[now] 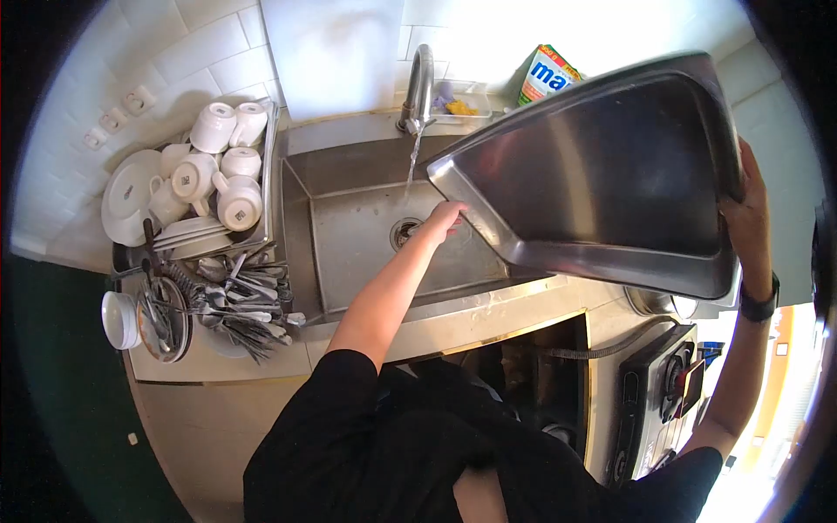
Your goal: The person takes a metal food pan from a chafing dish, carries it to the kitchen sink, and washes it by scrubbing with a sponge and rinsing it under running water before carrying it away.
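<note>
A large, deep stainless steel pan (602,166) is tilted up on its side over the right part of the sink (349,253), its hollow facing me. My right hand (748,205) grips its far right rim, fingers behind the edge. At the pan's lower left rim is my left hand (446,220), its fingers curled against the edge and partly hidden. Water runs from the faucet (421,87) into the sink, left of the pan, near the drain (405,232).
Left of the sink stand a rack of white cups (212,128), stacked plates (131,196) and a heap of cutlery (248,301). A detergent bag (547,77) leans behind the pan. A gas stove (654,401) sits at lower right. A small tray (471,105) holds yellow and purple items.
</note>
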Demonstrator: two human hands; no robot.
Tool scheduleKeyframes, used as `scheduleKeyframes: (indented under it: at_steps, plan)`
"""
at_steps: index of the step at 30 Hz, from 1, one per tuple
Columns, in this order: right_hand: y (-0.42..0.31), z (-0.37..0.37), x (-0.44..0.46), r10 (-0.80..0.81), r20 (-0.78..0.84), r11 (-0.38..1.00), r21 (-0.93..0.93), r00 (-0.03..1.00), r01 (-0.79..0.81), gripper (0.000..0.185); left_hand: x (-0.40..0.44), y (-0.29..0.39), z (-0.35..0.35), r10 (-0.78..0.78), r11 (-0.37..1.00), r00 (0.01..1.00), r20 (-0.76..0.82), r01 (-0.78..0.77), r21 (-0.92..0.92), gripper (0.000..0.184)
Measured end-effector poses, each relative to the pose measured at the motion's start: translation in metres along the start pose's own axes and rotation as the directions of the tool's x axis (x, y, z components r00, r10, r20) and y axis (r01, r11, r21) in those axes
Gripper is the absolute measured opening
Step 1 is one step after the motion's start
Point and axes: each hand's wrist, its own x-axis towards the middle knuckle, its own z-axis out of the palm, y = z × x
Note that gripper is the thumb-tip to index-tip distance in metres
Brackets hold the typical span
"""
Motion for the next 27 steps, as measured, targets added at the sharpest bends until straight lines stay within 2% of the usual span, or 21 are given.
scheduleKeyframes:
  at_steps: [1,4,6,8,10,11,14,15,17,18,19,21,23,26,27]
  plan:
    - [0.0,-0.006,-0.007,0.03,-0.043,0.999,-0.024,0.999,-0.031,0.067,-0.006,0.002,0.006,0.03,0.997,1.0,-0.008,-0.031,-0.073,0.031]
    - [0.006,-0.026,-0.026,-0.051,-0.083,0.959,-0.284,0.995,0.025,0.06,-0.016,0.01,0.012,0.076,0.996,0.992,0.097,-0.071,-0.049,0.03]
    - [0.008,-0.034,-0.041,0.0,-0.201,0.904,-0.419,0.98,-0.086,0.053,-0.016,0.014,0.012,0.103,0.995,0.986,0.13,-0.102,-0.017,0.034]
    - [0.012,-0.037,-0.057,-0.005,-0.328,0.789,-0.582,0.945,-0.198,0.053,-0.014,0.019,0.01,0.152,0.988,0.974,0.168,-0.154,-0.002,0.038]
    - [0.022,-0.039,-0.071,-0.118,-0.447,0.609,-0.738,0.887,-0.291,0.05,-0.014,0.025,0.005,0.215,0.976,0.954,0.207,-0.218,-0.007,0.041]
    - [0.026,-0.04,-0.078,-0.183,-0.49,0.505,-0.791,0.852,-0.346,0.049,-0.013,0.027,0.003,0.269,0.963,0.948,0.172,-0.265,-0.047,0.045]
    - [0.019,-0.029,-0.093,-0.188,-0.602,0.59,-0.701,0.776,-0.401,0.043,-0.012,0.033,-0.007,0.425,0.904,0.9,0.102,-0.416,-0.099,0.04]
    - [0.022,-0.031,-0.095,-0.295,-0.577,0.563,-0.749,0.762,-0.348,0.039,-0.002,0.027,-0.016,0.447,0.893,0.892,0.071,-0.449,0.017,0.034]
    - [0.028,-0.031,-0.099,-0.285,-0.65,0.546,-0.714,0.705,-0.438,0.041,0.042,-0.003,-0.043,0.505,0.834,0.863,0.02,-0.494,0.244,0.024]
    - [0.033,-0.033,-0.102,-0.282,-0.673,0.528,-0.704,0.683,-0.475,0.042,0.069,-0.025,-0.06,0.56,0.525,0.82,0.115,-0.459,0.716,0.02]
    - [0.038,-0.036,-0.105,-0.279,-0.696,0.51,-0.691,0.661,-0.512,0.044,0.087,-0.041,-0.072,0.564,0.035,0.793,0.231,-0.303,0.952,0.02]
    - [0.048,-0.04,-0.113,-0.351,-0.69,0.512,-0.707,0.633,-0.487,0.045,0.077,-0.045,-0.07,0.489,0.338,0.872,0.002,-0.191,0.922,0.03]
    - [0.054,-0.046,-0.123,-0.423,-0.677,0.439,-0.734,0.602,-0.518,0.046,0.087,-0.049,-0.054,0.419,0.201,0.903,-0.094,0.009,0.98,0.034]
    - [0.074,-0.071,-0.148,-0.382,-0.779,0.398,-0.624,0.498,-0.672,0.05,0.1,-0.043,-0.024,0.45,0.16,0.888,-0.097,0.027,0.987,0.036]
    - [0.073,-0.082,-0.158,-0.359,-0.778,0.419,-0.628,0.516,-0.656,0.051,0.105,-0.046,-0.019,0.463,0.146,0.883,-0.077,0.01,0.989,0.035]
